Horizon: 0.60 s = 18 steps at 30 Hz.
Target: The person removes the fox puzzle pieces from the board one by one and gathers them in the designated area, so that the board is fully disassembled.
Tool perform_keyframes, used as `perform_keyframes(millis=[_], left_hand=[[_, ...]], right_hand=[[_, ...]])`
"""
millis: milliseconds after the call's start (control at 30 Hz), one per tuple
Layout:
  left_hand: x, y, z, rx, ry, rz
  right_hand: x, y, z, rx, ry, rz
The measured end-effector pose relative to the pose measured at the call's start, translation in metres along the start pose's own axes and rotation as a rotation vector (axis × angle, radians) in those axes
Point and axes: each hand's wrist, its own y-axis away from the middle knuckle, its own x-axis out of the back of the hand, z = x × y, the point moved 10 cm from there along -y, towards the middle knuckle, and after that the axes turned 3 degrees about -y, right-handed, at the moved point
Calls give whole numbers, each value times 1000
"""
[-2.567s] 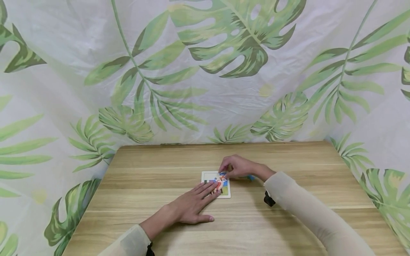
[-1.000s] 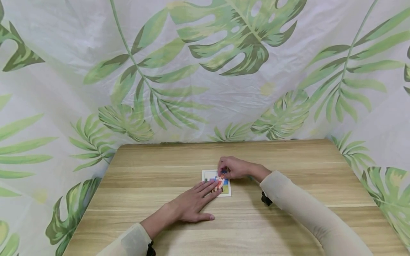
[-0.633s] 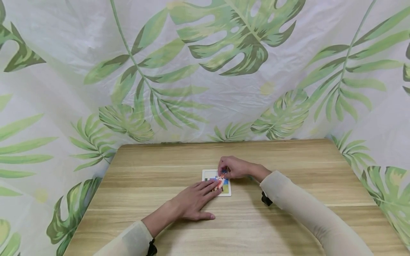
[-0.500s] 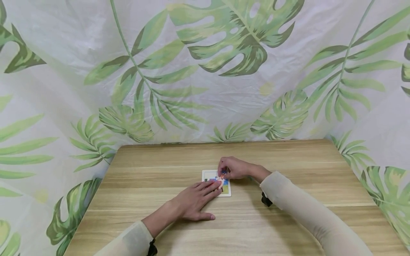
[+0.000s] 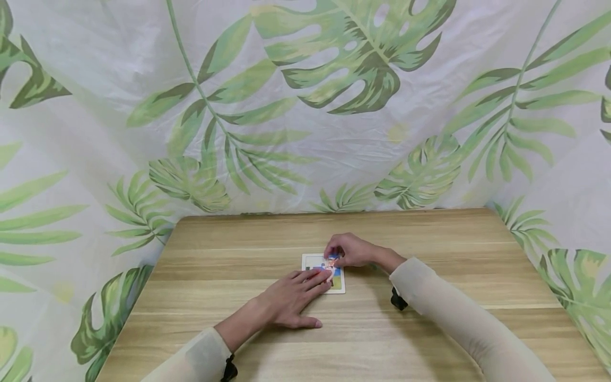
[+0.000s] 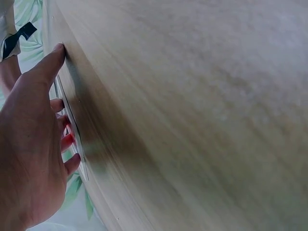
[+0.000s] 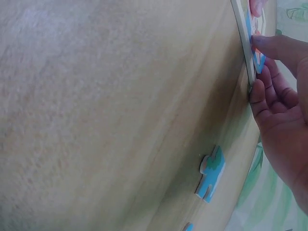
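In the head view a small jigsaw puzzle in a white frame [image 5: 306, 258] lies near the middle of the table, its cartoon picture partly under both hands. My left hand [image 5: 291, 300] rests on its lower left part with fingers extended, the thumb out on the wood. At the upper right corner my right hand [image 5: 353, 250] pinches a puzzle piece [image 5: 332, 259] between thumb and fingers. The right wrist view shows that hand's thumb [image 7: 276, 47] on the blue-edged piece [image 7: 261, 63], which sits tilted at the frame's edge [image 7: 244, 45].
A loose blue and green puzzle piece [image 7: 211, 174] lies on the wooden table [image 5: 406, 339] near the right hand. Part of another blue piece [image 7: 188, 226] shows at that view's bottom edge. A leaf-patterned curtain [image 5: 286, 132] hangs behind the table.
Since the earliest frame the right hand has moved slightly down and left over the frame's corner. The left fingers have slid slightly right across the picture. The loose piece is now hidden in the head view.
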Motion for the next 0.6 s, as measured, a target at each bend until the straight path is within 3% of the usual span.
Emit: perform_keyframes(millis=[367, 600], left_hand=[[-1, -2, 0, 18, -2, -30], [-3, -2, 0, 22, 0, -33]], right_hand=[[5, 3, 2, -15, -38, 37], [5, 2, 9, -50, -130, 60]])
